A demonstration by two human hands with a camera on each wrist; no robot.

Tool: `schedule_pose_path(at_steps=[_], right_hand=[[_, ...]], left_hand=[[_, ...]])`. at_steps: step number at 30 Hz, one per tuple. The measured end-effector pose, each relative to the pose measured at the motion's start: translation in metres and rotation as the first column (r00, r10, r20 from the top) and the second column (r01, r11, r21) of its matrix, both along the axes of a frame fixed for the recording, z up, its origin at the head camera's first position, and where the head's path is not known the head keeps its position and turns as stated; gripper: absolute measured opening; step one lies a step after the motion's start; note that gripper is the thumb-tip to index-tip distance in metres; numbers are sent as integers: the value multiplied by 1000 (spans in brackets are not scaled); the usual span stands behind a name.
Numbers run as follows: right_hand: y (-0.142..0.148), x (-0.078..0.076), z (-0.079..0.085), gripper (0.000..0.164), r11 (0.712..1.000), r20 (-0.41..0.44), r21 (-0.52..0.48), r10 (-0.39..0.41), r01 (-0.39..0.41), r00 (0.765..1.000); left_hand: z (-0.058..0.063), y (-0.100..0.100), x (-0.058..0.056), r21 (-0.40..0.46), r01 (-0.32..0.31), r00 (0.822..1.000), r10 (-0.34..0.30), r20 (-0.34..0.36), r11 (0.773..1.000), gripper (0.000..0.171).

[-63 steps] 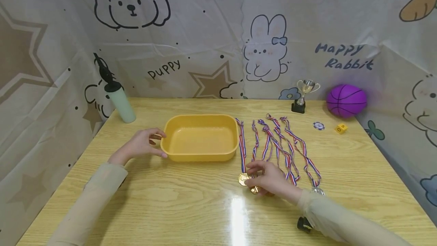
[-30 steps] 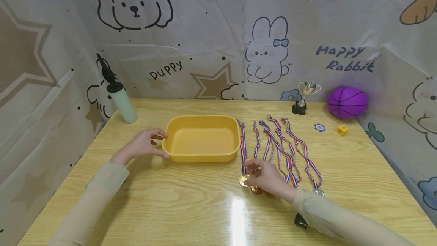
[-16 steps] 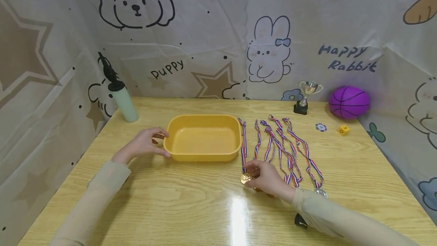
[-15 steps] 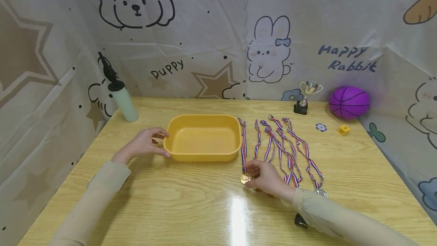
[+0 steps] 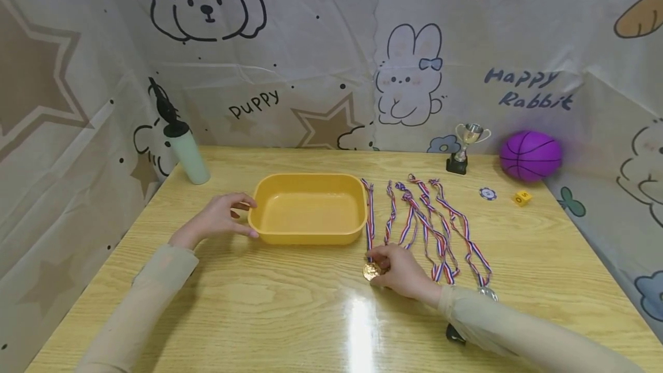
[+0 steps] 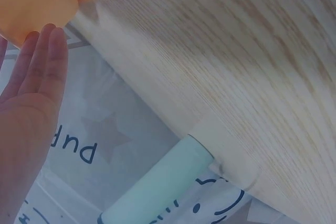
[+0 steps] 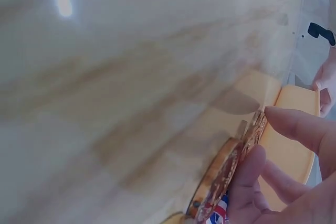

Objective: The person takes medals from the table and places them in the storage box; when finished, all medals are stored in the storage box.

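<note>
Beside the left end of the yellow plastic tub is my left hand, its fingertips touching the wall; the left wrist view shows its fingers extended along the tub. My right hand holds the leftmost gold medal by its edges between thumb and fingers, the medal lying on the table. In the right wrist view the thumb meets this medal's rim, and a second medal lies nearer the camera. Several striped ribbons run back from the medals; my hand hides some discs.
A silver medal lies near my right sleeve. Farther back are a small trophy, a purple ball, a poker chip and a yellow cube. A green bottle stands at the back left.
My right hand has shifted slightly left, its fingertips now reaching the ribbon just above the leftmost gold medal. That medal has moved a little left. The left hand stays at the tub.
</note>
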State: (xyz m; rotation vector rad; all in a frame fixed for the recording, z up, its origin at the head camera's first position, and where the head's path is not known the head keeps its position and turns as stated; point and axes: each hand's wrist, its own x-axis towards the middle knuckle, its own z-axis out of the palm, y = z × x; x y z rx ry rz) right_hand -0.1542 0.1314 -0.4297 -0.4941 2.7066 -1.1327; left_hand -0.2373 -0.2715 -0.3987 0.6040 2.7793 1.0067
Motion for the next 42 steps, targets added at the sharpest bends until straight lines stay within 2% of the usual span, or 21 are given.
schedule_pose_path(at_steps=[15, 22, 27, 42], right_hand=[[-2, -1, 0, 42, 998, -58, 62, 33, -30, 998], [-3, 0, 4, 44, 997, -40, 60, 42, -40, 998], [-4, 1, 5, 40, 997, -39, 58, 54, -52, 998], [-3, -3, 0, 32, 996, -50, 56, 67, -64, 997]], left_hand=[[0, 0, -1, -18, -3, 1000, 3, -11, 1000, 65], [1, 0, -1, -23, -8, 1000, 8, -7, 1000, 65], [1, 1, -1, -28, -9, 1000, 9, -10, 1000, 65], [0, 1, -1, -24, 6, 1000, -6, -22, 1000, 65]])
